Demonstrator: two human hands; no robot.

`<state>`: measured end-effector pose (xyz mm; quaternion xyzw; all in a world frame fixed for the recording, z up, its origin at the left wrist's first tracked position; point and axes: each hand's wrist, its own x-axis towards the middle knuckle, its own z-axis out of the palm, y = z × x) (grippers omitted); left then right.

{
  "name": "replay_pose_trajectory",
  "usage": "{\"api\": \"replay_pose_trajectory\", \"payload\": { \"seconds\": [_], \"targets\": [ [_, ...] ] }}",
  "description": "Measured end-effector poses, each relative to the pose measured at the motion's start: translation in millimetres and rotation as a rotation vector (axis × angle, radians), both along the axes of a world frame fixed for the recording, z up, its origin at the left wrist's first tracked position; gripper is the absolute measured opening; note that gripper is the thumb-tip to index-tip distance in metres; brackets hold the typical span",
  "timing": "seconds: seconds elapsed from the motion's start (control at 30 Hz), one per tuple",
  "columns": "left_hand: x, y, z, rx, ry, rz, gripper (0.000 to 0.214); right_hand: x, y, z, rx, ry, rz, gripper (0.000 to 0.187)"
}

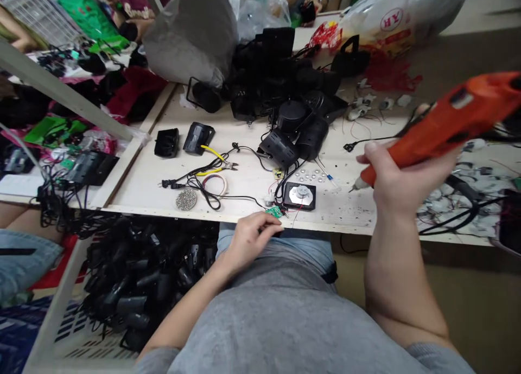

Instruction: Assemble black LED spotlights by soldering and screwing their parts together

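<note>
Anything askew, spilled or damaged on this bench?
Nothing looks plainly spilled or broken. One untidy spot: left of the green circuit board, a black cord lies bunched against the yellow-handled pliers and tape roll, so they look tangled together, though any real snag is unclear.

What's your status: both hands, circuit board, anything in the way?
Right hand gripping orange electric screwdriver. Left hand at green circuit board, grip unclear. Black power cord beside board, possible snag.
</note>
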<state>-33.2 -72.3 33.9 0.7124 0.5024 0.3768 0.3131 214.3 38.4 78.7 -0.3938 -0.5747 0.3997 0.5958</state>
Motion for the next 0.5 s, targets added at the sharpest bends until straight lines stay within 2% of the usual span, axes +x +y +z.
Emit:
{"api": "replay_pose_trajectory", "payload": {
  "seconds": [0.13, 0.2, 0.33, 0.5],
  "targets": [
    [17.6, -4.0, -4.3, 0.205, 0.126, -0.185, 0.019, -23.6, -64.4, 10.4, 0.012, 0.192, 0.004, 0.032],
    [20.5, -2.7, -3.1, 0.262, 0.188, -0.260, 0.020, -36.9, -86.1, 16.3, 0.040, 0.313, 0.020, 0.027],
    [22.8, 2.8, 3.8, 0.276, 0.279, -0.318, 0.023, -50.0, -97.3, 21.6, 0.067, 0.384, 0.122, 0.024],
    [23.7, 6.9, 10.2, 0.233, 0.340, -0.351, 0.024, -45.8, -95.7, 19.6, 0.053, 0.370, 0.174, 0.025]
  ]
}}
